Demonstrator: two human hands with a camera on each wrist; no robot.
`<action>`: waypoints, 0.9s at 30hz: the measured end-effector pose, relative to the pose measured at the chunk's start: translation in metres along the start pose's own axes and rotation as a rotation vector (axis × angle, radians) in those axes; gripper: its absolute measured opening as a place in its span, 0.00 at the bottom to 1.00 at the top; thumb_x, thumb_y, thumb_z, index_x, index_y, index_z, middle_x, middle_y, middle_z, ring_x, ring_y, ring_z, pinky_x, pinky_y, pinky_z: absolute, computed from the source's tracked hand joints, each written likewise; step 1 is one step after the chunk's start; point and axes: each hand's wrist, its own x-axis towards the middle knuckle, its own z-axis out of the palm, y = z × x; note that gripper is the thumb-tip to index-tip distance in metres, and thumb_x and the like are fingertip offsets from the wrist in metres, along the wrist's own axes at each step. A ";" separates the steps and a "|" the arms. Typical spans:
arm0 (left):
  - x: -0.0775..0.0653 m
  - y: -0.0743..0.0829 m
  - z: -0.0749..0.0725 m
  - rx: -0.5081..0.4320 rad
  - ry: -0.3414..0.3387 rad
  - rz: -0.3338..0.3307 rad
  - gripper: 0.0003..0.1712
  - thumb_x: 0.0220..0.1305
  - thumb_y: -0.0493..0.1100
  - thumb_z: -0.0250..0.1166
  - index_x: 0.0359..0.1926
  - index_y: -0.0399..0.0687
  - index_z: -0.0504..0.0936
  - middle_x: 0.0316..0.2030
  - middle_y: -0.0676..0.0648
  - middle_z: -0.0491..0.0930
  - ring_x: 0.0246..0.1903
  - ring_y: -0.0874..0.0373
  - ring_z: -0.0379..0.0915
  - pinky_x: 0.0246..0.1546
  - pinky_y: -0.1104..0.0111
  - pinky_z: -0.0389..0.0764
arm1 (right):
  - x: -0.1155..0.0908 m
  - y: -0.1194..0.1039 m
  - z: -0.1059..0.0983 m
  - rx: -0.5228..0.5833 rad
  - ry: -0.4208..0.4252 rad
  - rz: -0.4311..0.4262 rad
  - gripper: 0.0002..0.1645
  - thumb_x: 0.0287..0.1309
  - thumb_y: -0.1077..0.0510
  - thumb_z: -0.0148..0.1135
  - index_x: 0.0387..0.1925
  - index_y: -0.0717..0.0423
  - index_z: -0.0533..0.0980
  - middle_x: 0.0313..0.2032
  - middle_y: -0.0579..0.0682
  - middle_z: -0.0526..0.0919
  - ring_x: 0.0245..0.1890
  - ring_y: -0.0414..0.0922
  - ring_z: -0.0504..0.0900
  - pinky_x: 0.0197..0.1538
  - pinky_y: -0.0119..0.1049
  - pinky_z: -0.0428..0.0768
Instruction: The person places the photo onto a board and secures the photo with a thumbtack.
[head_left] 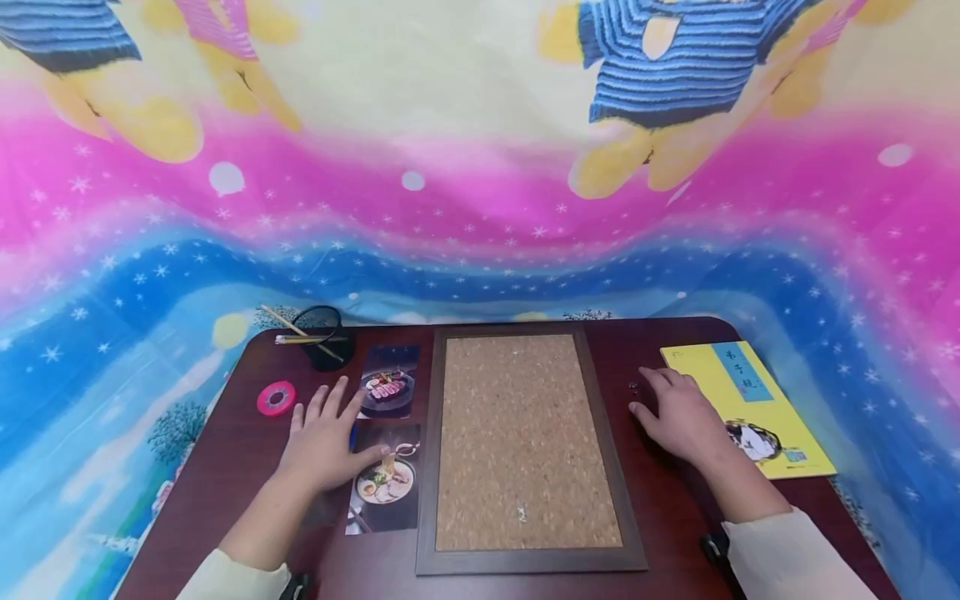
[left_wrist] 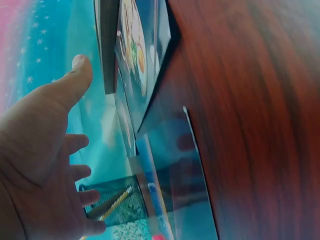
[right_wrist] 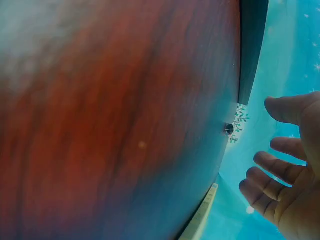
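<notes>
1. Printed cloth (head_left: 450, 250): hangs behind and along both sides, shows pink and blue bands, snowflakes and yellow bears in striped tops.
2. Dark red table (head_left: 675, 525): carries a wood grain, gleams in both wrist views.
3. Framed cork board (head_left: 525, 450): lies flat in the middle between both hands, bears one small silvery mark near the far end and one near the close end.
4. Left hand (head_left: 322, 442): spreads thumb and fingers wide, grips nothing. Appears palm down, with the thumb over the noodle card (head_left: 390, 483) and the index finger near the meat card (head_left: 390, 385). Cannot tell whether touching either.
5. Both cards: lie flat in a column just left of the board, meat card farther away.
6. Glossy sheet (left_wrist: 185, 170): lies beside the noodle card, mostly hidden under the left hand in the head view.
7. Right hand (head_left: 686, 417): holds thumb and gently bent fingers apart, has hold of nothing.
8. Small dark bits (head_left: 633, 387): lie just beside the right thumb and index fingertips, right of the board; too small to identify or count.
9. Yellow book (head_left: 720, 400): lies at the right edge, partly behind the right hand and forearm.
10. Pink ring (head_left: 264, 402): lies left of the cards, near the black mesh cup (head_left: 326, 357) with pencils (head_left: 285, 339).
</notes>
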 end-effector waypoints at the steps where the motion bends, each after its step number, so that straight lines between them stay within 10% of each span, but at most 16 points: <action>1: -0.001 -0.001 0.000 -0.001 -0.002 0.001 0.64 0.49 0.76 0.72 0.80 0.51 0.62 0.80 0.34 0.50 0.76 0.28 0.45 0.69 0.26 0.43 | 0.001 0.000 0.000 0.014 -0.005 0.007 0.41 0.67 0.48 0.67 0.73 0.67 0.66 0.65 0.73 0.72 0.65 0.72 0.68 0.63 0.71 0.69; 13: -0.015 -0.025 -0.009 -0.102 -0.003 0.099 0.57 0.49 0.71 0.77 0.73 0.46 0.73 0.73 0.35 0.65 0.72 0.29 0.57 0.68 0.28 0.55 | 0.014 0.009 0.007 0.123 -0.063 0.067 0.33 0.66 0.51 0.69 0.65 0.66 0.74 0.47 0.63 0.85 0.44 0.60 0.84 0.48 0.61 0.82; 27: -0.023 -0.046 -0.003 -0.131 -0.064 0.135 0.62 0.43 0.75 0.78 0.73 0.47 0.73 0.71 0.35 0.68 0.70 0.30 0.60 0.63 0.28 0.63 | 0.021 0.020 0.005 0.187 -0.143 0.134 0.21 0.68 0.52 0.68 0.57 0.60 0.81 0.31 0.47 0.82 0.26 0.45 0.75 0.31 0.40 0.73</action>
